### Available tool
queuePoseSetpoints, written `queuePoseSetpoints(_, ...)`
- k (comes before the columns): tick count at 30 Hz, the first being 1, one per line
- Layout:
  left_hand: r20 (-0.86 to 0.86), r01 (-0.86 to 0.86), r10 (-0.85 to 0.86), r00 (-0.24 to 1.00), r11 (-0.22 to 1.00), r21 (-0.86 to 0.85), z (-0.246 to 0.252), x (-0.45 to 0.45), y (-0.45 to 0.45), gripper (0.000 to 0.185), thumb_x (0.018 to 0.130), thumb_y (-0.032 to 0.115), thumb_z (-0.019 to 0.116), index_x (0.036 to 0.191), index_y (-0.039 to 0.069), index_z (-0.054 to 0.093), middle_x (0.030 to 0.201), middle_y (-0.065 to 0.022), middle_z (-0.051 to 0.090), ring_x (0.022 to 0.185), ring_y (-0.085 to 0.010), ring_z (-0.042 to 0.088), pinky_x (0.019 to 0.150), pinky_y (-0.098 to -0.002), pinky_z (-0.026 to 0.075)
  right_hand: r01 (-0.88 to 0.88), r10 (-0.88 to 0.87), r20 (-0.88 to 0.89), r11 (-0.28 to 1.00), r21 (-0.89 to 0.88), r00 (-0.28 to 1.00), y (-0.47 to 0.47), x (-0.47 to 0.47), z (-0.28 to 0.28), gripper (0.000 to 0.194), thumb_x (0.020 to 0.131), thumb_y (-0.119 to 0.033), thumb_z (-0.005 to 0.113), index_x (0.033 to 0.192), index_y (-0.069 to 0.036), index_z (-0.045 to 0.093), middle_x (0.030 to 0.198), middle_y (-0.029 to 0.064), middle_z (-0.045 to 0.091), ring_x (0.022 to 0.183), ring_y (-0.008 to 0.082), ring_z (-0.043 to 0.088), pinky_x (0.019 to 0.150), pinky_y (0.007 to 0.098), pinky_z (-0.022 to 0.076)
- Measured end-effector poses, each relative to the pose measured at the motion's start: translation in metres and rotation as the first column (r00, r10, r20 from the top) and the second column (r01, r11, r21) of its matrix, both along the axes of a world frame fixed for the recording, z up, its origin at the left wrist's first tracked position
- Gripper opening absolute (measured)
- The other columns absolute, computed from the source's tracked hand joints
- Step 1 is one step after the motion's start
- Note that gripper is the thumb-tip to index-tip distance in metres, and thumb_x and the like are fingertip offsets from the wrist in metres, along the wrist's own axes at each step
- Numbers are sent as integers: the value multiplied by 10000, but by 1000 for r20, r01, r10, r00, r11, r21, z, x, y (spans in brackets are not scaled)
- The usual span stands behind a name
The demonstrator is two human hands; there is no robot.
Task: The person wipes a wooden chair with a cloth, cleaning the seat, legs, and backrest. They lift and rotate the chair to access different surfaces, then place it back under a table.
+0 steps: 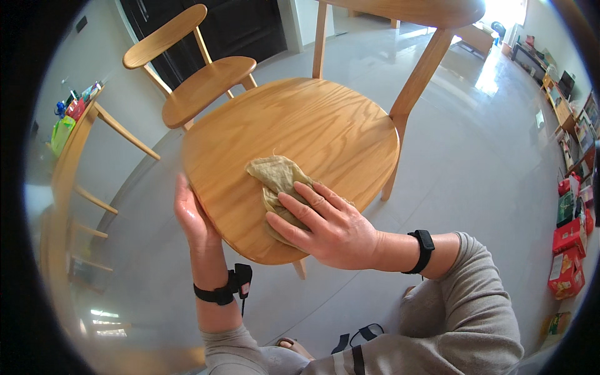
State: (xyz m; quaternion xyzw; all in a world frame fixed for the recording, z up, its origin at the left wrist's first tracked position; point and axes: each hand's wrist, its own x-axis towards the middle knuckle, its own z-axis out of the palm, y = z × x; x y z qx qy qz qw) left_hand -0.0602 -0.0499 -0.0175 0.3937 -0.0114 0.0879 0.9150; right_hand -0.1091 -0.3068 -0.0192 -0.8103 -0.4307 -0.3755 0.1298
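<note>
A wooden chair (290, 122) with a rounded seat and a curved backrest stands in front of me. Under my right hand (328, 222), a crumpled beige cloth (276, 173) lies pressed flat against the near part of the seat. The fingers are spread over the cloth, and part of it is hidden beneath the palm. My left hand (194, 215) rests against the left edge of the seat, its fingers mostly out of sight behind the rim. Both wrists wear black straps, the left one with a small black device.
A second wooden chair (206, 89) stands behind, near a dark door (234, 28). To the left is a wooden table (70, 164) with colourful packages at its far end. Red boxes (567, 272) and other goods line the right wall. Below, a dark strap (365, 335) shows near my foot.
</note>
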Motion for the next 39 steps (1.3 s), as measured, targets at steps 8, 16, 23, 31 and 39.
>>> queuePoseSetpoints(8, 60, 22, -33, 998, 985, 170, 27, 23, -28, 702, 1014, 550, 351, 1401, -35, 386, 1402, -176, 494, 1267, -282, 510, 1057, -429, 411, -54, 51, 64, 998, 42, 997, -41, 29, 20, 446, 819, -174, 673, 1246, -139, 550, 1173, 160, 618, 1089, 341, 628, 966, 445, 511)
queuePoseSetpoints(16, 70, 97, -127, 989, 938, 334, 34, 46, -68, 629, 1040, 524, 305, 1467, 63, 340, 1440, -119, 464, 1289, -245, 493, 1067, -387, 415, -17, 14, 23, 989, 144, 1000, -82, 58, 44, 532, 719, -88, 714, 1237, -188, 640, 1195, 117, 647, 1066, 310, 662, 916, 392, 567)
queuePoseSetpoints(23, -133, 443, -525, 840, 525, 727, -66, 20, -83, 706, 996, 567, 423, 1517, 107, 298, 1500, -56, 387, 1316, -201, 449, 1041, -409, 403, 17, -12, -24, 970, 241, 1000, -94, 82, 50, 486, 731, -129, 740, 1208, -191, 673, 1148, 107, 682, 1008, 286, 687, 883, 367, 579)
queuePoseSetpoints(31, -373, 566, -581, 723, 190, 802, -147, -8, -95, 701, 889, 379, 722, 1419, 70, 383, 1259, -103, 580, 1104, -192, 593, 933, -352, 503, -51, 49, 14, 956, 289, 999, -121, 119, 38, 579, 692, -81, 797, 1243, -201, 663, 1119, 82, 698, 963, 269, 683, 810, 347, 582)
queuePoseSetpoints(39, -268, 421, -369, 890, 439, 793, -127, -15, -147, 348, 908, 289, 717, 973, 48, 474, 697, -32, 540, 624, -110, 472, 585, -293, 436, 143, 10, -335, 891, 430, 942, -167, 121, 64, 512, 820, -168, 793, 1296, -87, 625, 1047, 55, 700, 887, 164, 660, 798, 272, 537)
